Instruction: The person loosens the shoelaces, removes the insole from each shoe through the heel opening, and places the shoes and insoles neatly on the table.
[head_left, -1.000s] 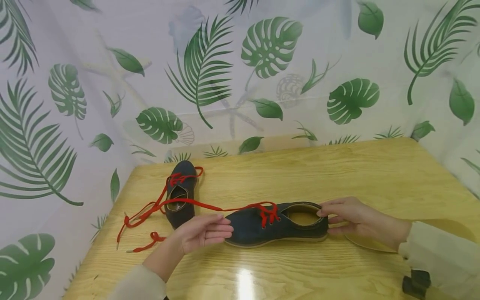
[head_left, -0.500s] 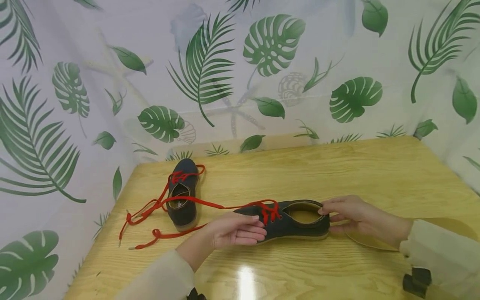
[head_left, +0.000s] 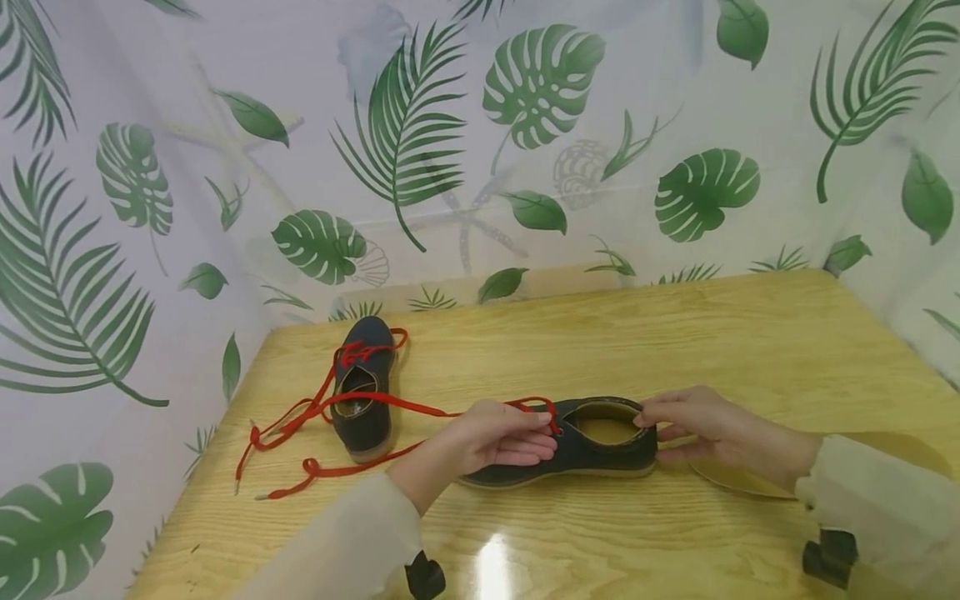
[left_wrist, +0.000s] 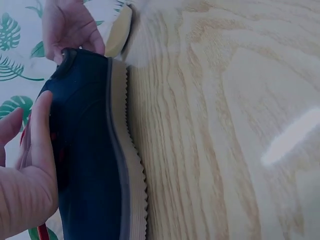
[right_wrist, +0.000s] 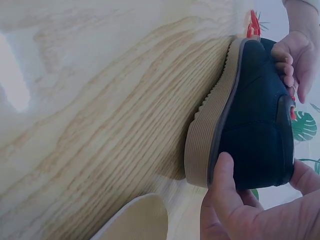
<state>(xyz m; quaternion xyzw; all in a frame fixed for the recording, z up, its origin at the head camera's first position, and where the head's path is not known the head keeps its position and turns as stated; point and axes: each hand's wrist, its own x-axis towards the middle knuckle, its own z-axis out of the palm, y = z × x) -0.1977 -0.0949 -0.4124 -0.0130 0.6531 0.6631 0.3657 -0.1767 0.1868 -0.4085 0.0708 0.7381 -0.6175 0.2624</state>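
A dark blue shoe (head_left: 607, 462) with red laces lies lengthwise on the table, toe to the left, its opening showing a tan inside. My right hand (head_left: 708, 429) grips its heel, the thumb at the collar rim and the fingers behind. Over the front of this shoe my left hand (head_left: 498, 437) reaches from the left, fingers fairly straight, hiding part of the toe and the lacing. In the left wrist view those fingers (left_wrist: 42, 135) lie along the shoe's upper; whether they touch it, I cannot tell. A red lace (head_left: 408, 406) trails leftward past the hand.
A second dark shoe (head_left: 367, 429) stands at the left, toe pointing away, with loose red laces around it. A flat tan insole (right_wrist: 137, 220) lies behind the heel, partly under my right forearm. Leaf-patterned cloth (head_left: 450, 125) borders the wooden table (head_left: 675, 342).
My left hand has moved rightward from beside the toe to over the lacing. My right hand stays on the heel, and the shoe has hardly moved.
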